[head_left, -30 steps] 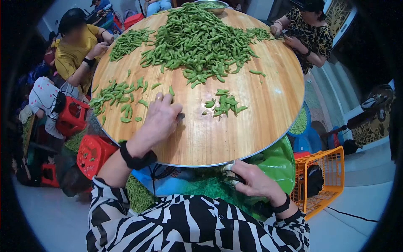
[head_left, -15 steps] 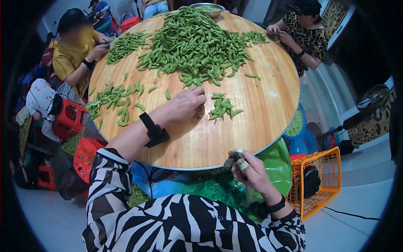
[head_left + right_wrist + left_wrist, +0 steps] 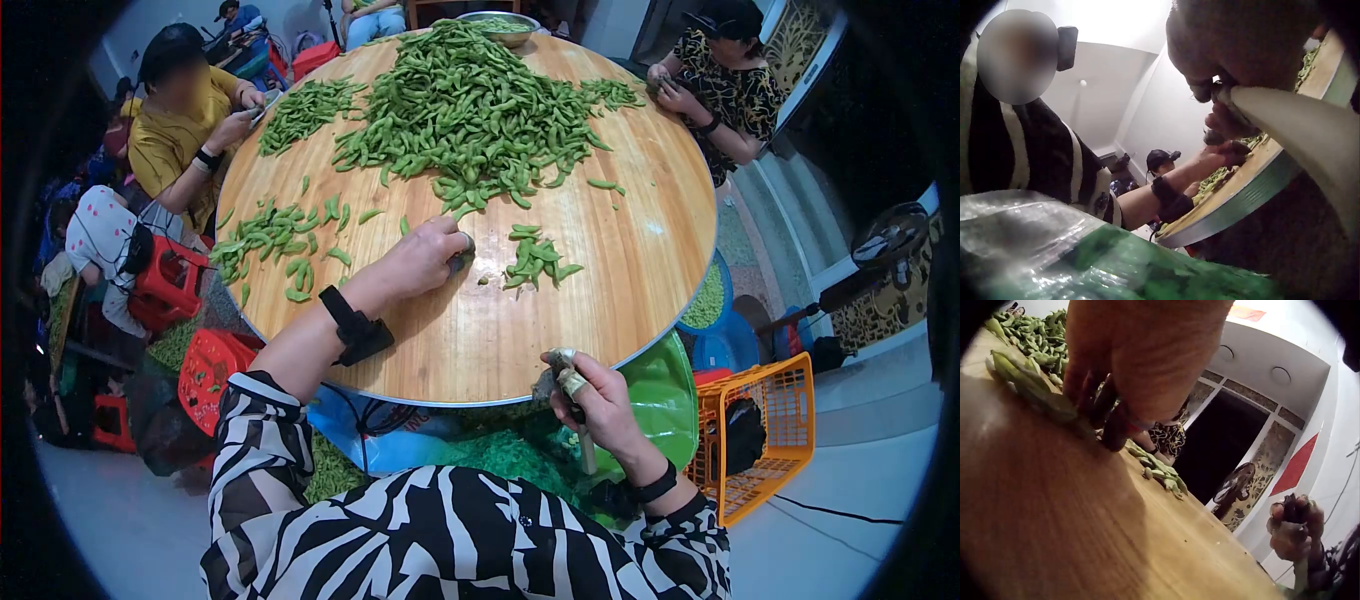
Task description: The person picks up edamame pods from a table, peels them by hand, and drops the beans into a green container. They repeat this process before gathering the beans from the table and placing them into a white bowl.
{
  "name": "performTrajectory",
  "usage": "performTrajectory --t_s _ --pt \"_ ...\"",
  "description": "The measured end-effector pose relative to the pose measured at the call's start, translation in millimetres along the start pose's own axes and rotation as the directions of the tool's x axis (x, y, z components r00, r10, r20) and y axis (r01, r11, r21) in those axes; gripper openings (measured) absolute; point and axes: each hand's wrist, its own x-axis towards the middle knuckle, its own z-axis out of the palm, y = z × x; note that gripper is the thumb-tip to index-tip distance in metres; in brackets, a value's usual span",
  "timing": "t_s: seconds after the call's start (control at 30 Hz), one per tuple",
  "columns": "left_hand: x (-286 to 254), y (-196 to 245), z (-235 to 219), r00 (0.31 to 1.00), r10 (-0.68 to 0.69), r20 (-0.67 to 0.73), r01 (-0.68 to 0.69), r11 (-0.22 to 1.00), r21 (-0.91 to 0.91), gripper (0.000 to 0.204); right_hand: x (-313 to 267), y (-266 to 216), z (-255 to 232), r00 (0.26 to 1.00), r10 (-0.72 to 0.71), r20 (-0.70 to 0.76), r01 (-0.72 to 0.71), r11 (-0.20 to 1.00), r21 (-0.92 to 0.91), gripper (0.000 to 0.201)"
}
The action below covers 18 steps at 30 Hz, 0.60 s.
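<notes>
My left hand (image 3: 425,260) is low over the round wooden table (image 3: 420,350), its curled fingers pinching a green soybean pod (image 3: 1035,387) that shows in the left wrist view. The edge of a large heap of soybean pods (image 3: 470,110) lies just beyond those fingertips. A small cluster of pods (image 3: 540,260) is right of the hand. At the table's near edge, my right hand (image 3: 605,405) grips a tool with a long pale part (image 3: 1297,119). Pale wrapping (image 3: 572,380) covers a finger of this hand, and the tool's other end is hidden in the fist.
Scattered pods (image 3: 265,235) lie on the left of the table. A metal bowl (image 3: 500,28) stands at the far edge. People sit left and right. An orange crate (image 3: 755,435), red stools (image 3: 215,375) and a green bag (image 3: 660,395) stand around the table.
The left hand has moved right and forward across the table to the heap, then slightly back left. The right hand has risen from below the table edge, and the tool's pale part now shows.
</notes>
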Motion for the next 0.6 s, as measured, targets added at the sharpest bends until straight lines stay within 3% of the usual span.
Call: performTrajectory --t_s 0.13,0.2,0.33,0.4,0.43,0.5,0.6 --pt "-1 0 7 0.999 -0.006 0.044 -0.003 0.979 0.203 0.014 2 -1 2 1.000 0.006 0.006 -0.006 1.000 0.014 0.036" --pt "0 7 6 0.995 -0.010 -0.101 0.018 0.997 0.077 0.023 3 -1 4 1.000 -0.017 -0.011 0.017 1.000 0.019 0.036" --pt "9 37 -6 0.983 -0.126 -0.130 0.109 0.985 -0.133 0.022 8 -2 8 0.998 -0.024 -0.055 0.027 0.998 0.056 0.036" --pt "11 63 -9 0.963 -0.208 -0.168 0.133 0.917 -0.377 0.021 12 -3 11 0.997 -0.027 -0.075 0.035 0.994 0.101 0.038" --pt "9 74 -7 0.965 -0.205 -0.165 0.131 0.916 -0.378 0.021 15 -4 13 0.996 -0.026 -0.080 0.035 0.994 0.103 0.038" --pt "3 95 0 0.943 -0.333 -0.004 0.247 0.706 -0.663 0.018 20 -7 17 0.994 -0.042 -0.103 0.058 0.985 0.164 0.040" --pt "-2 120 1 0.966 -0.256 -0.034 0.174 0.742 -0.647 0.021 24 -10 16 0.994 -0.020 -0.107 0.044 0.975 0.219 0.039"
